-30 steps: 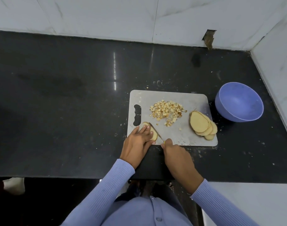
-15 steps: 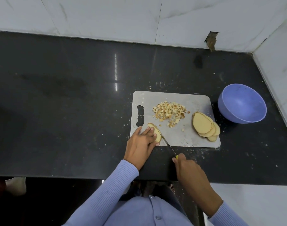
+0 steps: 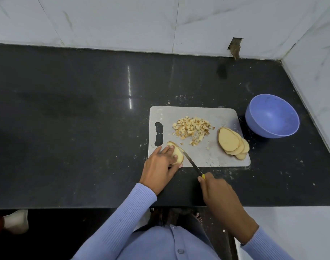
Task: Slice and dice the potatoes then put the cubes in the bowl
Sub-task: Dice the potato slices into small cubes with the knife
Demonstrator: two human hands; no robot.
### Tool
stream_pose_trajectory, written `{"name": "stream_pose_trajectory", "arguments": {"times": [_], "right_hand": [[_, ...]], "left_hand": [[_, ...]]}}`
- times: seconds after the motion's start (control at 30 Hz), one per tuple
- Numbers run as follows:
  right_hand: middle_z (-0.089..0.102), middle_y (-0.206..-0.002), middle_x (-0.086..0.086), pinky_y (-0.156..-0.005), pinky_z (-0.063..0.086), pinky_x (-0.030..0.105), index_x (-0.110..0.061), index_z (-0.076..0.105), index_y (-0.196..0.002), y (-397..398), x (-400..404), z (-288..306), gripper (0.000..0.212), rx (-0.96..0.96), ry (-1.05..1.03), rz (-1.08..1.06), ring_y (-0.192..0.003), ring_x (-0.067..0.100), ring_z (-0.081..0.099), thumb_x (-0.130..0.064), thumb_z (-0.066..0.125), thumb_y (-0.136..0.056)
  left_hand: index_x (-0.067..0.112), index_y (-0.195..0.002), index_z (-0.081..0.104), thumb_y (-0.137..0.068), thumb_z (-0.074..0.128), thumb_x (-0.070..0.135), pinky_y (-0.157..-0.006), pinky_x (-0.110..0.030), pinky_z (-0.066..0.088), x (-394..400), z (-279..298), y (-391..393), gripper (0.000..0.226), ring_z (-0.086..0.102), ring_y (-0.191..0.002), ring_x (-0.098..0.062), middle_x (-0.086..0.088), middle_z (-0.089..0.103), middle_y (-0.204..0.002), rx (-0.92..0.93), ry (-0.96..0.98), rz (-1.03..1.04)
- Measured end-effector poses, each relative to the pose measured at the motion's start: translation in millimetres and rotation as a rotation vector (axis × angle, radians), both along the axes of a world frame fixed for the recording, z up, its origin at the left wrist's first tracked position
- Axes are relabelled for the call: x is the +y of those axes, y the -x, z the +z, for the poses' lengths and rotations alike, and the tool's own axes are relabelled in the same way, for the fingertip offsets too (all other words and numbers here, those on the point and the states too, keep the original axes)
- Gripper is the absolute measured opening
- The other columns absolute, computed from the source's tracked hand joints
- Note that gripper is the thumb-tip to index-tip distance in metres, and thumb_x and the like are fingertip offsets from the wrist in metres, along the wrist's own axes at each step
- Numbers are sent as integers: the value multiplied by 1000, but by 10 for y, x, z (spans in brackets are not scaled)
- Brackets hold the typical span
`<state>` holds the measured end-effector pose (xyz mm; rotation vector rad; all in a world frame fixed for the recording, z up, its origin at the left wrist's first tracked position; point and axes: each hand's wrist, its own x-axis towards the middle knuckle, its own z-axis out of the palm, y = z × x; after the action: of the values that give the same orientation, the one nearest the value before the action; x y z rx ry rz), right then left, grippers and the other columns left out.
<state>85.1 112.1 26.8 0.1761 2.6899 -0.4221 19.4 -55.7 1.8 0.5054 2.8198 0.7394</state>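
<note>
Left hand (image 3: 160, 163) flat, fingers (image 3: 169, 148) extended forward, right hand (image 3: 214, 190) curled closed, both forearms reaching forward

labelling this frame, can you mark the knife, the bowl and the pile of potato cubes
knife (image 3: 191, 162): head view, middle of the bare blade.
bowl (image 3: 284, 131): head view, near outer wall under the rim.
pile of potato cubes (image 3: 192, 127): head view, centre of the heap on the board.
</note>
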Motion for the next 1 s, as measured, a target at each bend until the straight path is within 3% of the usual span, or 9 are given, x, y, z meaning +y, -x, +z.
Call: {"name": "stream_pose_trajectory", "arguments": {"times": [0.2,0.37,0.53,0.67,0.73,0.8,1.0], "right_hand": [[43,-69,-5,-58,32,32,-18,38,-88,225,-174,-18,28,54,51,31,-63,15,45,-38,25,-103],[60,-91,9,-63,35,33,-15,35,-93,313,-309,-45,26,20,0,21,-85,30,58,-34,23,-104],[61,-101,12,-64,33,32,-13,34,-95,401,-416,-74,17,8,-58,48,-91,30,61,-25,26,-104],[62,-105,9,-67,35,32,-13,38,-105,140,-276,-69,27,-60,-85,35,-97,29,61,-33,20,-105],[62,-105,7,-67,34,32,-17,32,-98,-28,-191,-54,24,-96,-105,46,-97,28,62,-35,17,-105],[63,-103,5,-65,34,31,-19,26,-94,-111,-138,-50,22,-107,-120,51,-95,26,63,-36,16,-104],[62,-97,5,-63,33,31,-19,28,-92,-67,-82,-84,25,-50,-96,19,-90,27,62,-38,17,-104]], "left_hand": [[27,-133,55,-98,46,38,-110,-29,26,-7,-94,15,38,23,-142,-17,5,32,-152,-68,17,15],[22,-127,61,-96,52,34,-111,-31,30,-8,-138,23,35,31,-140,-20,0,40,-147,-65,-24,23],[20,-124,64,-96,53,30,-110,-27,28,12,-125,5,31,34,-138,-19,1,42,-145,-32,-65,67],[24,-127,61,-97,50,33,-110,-29,29,13,-171,12,33,31,-139,-19,3,40,-147,-50,-41,90],[24,-123,64,-96,52,33,-109,-37,35,14,-185,12,31,33,-138,-21,2,41,-146,-54,-45,97],[23,-121,65,-96,52,32,-110,-36,34,18,-185,11,30,34,-137,-21,1,43,-145,-44,-47,90],[21,-117,68,-94,56,33,-105,-41,41,7,-235,26,28,40,-134,-23,0,48,-140,-24,-65,105]]}}
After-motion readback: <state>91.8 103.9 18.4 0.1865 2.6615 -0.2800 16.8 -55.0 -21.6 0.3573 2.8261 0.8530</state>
